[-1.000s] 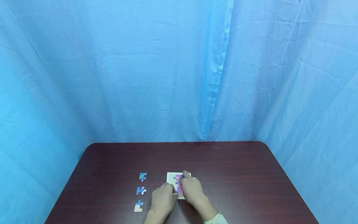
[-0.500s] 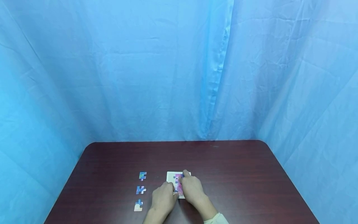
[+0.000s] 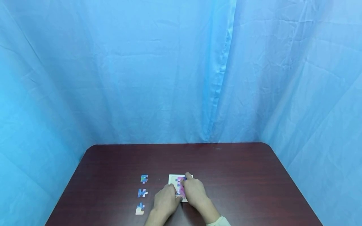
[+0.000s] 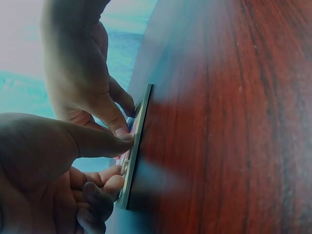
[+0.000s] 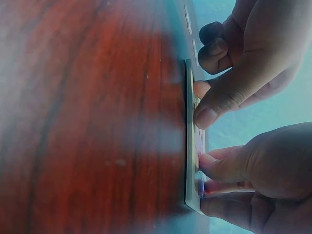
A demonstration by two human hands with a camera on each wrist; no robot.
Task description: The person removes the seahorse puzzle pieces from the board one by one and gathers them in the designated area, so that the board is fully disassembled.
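Head: flat white rect. puzzle tray [image 3: 172, 181], 6 o'clock; 3 part-blue jigsaw pcs [image 3: 140, 193], its 9. R hand [image 3: 195, 192] on tray, fingers apart; L hand [image 3: 165, 199] touching, clamped or not can't tell. L wrist adds tray's thin side [image 4: 137, 146].

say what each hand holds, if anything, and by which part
Both touch the puzzle board: the left hand at its near left part, the right hand at its right side; whether either grips anything cannot be told.
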